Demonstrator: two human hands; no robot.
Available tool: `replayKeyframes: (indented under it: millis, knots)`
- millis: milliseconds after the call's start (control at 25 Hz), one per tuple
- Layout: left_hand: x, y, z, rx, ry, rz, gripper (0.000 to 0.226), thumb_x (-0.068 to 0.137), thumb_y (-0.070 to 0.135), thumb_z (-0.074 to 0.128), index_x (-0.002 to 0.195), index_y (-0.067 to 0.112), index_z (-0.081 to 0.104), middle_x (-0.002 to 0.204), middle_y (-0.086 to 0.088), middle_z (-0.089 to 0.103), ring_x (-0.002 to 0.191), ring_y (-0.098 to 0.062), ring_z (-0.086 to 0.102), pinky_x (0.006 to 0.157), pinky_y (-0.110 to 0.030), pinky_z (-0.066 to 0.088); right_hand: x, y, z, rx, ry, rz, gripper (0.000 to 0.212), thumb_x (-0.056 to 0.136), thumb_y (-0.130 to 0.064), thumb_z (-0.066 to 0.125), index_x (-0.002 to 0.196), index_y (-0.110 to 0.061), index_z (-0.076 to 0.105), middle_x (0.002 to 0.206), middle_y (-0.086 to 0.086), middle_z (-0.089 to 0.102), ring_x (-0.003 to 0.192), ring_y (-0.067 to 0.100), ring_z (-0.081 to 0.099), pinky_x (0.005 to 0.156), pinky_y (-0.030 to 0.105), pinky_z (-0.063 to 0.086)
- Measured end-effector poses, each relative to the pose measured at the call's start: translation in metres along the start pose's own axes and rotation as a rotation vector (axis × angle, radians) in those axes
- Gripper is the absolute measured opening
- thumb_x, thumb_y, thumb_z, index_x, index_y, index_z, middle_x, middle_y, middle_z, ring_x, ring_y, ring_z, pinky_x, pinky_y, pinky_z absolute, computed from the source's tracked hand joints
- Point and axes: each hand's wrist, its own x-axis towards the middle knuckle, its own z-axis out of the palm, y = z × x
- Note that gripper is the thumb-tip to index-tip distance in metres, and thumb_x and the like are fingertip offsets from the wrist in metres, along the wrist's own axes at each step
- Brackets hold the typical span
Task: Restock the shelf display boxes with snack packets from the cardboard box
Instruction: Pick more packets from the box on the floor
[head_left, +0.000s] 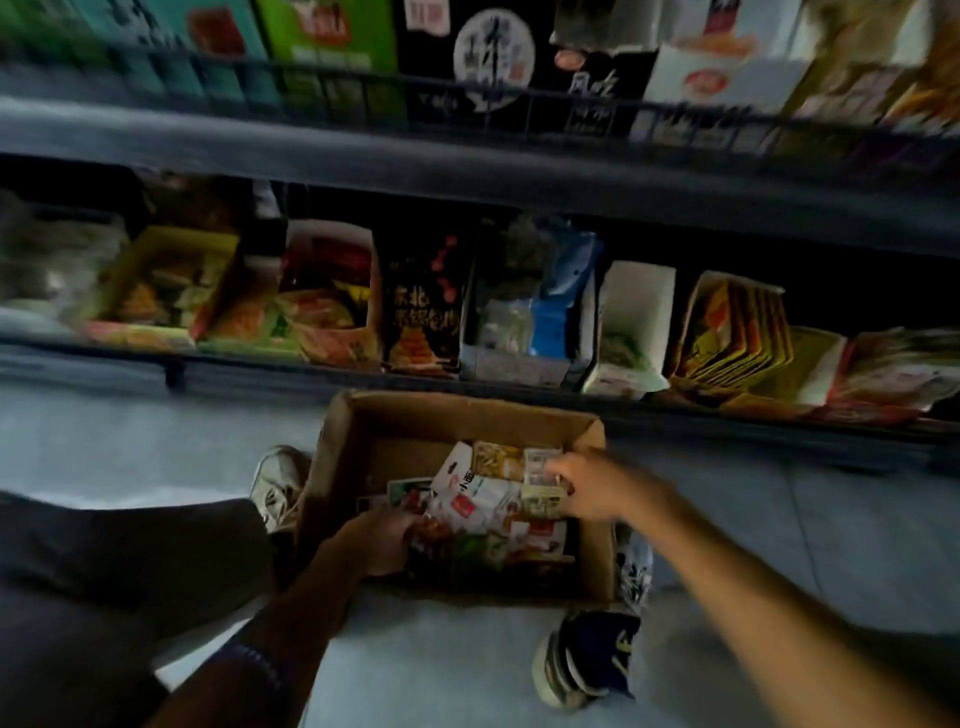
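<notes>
While both hands reach in, cardboard box (467, 415) holds mixed snack packets (483, 504).

arms bare | dark wristband (254, 662) | dark trousers (104, 571) | navy sneaker (592, 657)

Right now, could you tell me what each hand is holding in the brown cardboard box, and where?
Left hand grips a red-brown snack packet by its left edge; right hand pinches a pale packet's right edge.
</notes>
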Motion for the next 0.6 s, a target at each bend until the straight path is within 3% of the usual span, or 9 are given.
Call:
replayKeyframes:
  millis: [80, 160, 280, 360, 480, 600]
  knots:
    - [0.020, -0.022, 0.026, -0.039, -0.085, -0.103, 0.057, 0.094, 0.040, 0.051, 0.146, 0.018, 0.043, 0.149, -0.010, 0.047, 0.134, -0.031, 0.047, 0.114, -0.044, 0.036, 0.030, 0.006, 0.039, 0.118, 0.022, 0.064, 0.056, 0.091, -0.019, 0.060, 0.144, -0.023, 0.042, 0.142, 0.005, 0.052, 0.118, 0.026, 0.057, 0.088, 0.033, 0.050]
    - [0.039, -0.022, 0.030, -0.147, -0.045, -0.108, 0.056, 0.096, 0.037, 0.048, 0.148, 0.018, 0.039, 0.150, -0.010, 0.045, 0.135, -0.029, 0.046, 0.115, -0.040, 0.036, 0.059, 0.005, 0.060, 0.172, 0.095, 0.082, 0.056, 0.093, -0.024, 0.059, 0.145, -0.022, 0.040, 0.146, 0.004, 0.049, 0.124, 0.026, 0.054, 0.093, 0.033, 0.049]
    - [0.078, -0.018, 0.030, -0.363, 0.106, -0.137, 0.051, 0.099, 0.035, 0.053, 0.146, 0.015, 0.044, 0.143, -0.008, 0.053, 0.130, -0.029, 0.053, 0.098, -0.021, 0.048, 0.094, -0.004, 0.090, 0.245, 0.049, 0.034, 0.030, 0.095, -0.029, 0.054, 0.121, -0.016, 0.062, 0.125, 0.007, 0.063, 0.108, 0.025, 0.061, 0.085, 0.031, 0.049]
    - [0.101, -0.014, 0.034, -0.411, 0.252, -0.122, 0.058, 0.095, 0.049, 0.057, 0.143, 0.019, 0.047, 0.131, -0.009, 0.064, 0.118, -0.029, 0.062, 0.091, -0.028, 0.054, 0.101, -0.008, 0.112, 0.269, -0.088, -0.009, 0.025, 0.098, -0.031, 0.051, 0.104, -0.013, 0.067, 0.111, 0.010, 0.068, 0.096, 0.025, 0.062, 0.074, 0.029, 0.047]
    - [0.138, -0.001, 0.035, -0.502, 0.143, -0.186, 0.053, 0.086, 0.025, 0.074, 0.132, 0.005, 0.055, 0.123, -0.019, 0.067, 0.103, -0.028, 0.069, 0.072, -0.030, 0.059, 0.099, -0.003, 0.132, 0.308, 0.005, -0.024, 0.024, 0.100, -0.026, 0.049, 0.091, -0.013, 0.067, 0.100, 0.013, 0.069, 0.084, 0.023, 0.061, 0.060, 0.028, 0.034]
    - [0.167, 0.011, 0.036, -0.584, 0.153, -0.173, 0.081, 0.071, 0.030, 0.088, 0.138, 0.004, 0.049, 0.136, -0.012, 0.058, 0.116, -0.029, 0.061, 0.092, -0.039, 0.054, 0.092, 0.004, 0.140, 0.397, 0.203, 0.031, 0.027, 0.100, -0.025, 0.051, 0.086, -0.009, 0.069, 0.090, 0.012, 0.071, 0.082, 0.027, 0.065, 0.061, 0.030, 0.034]
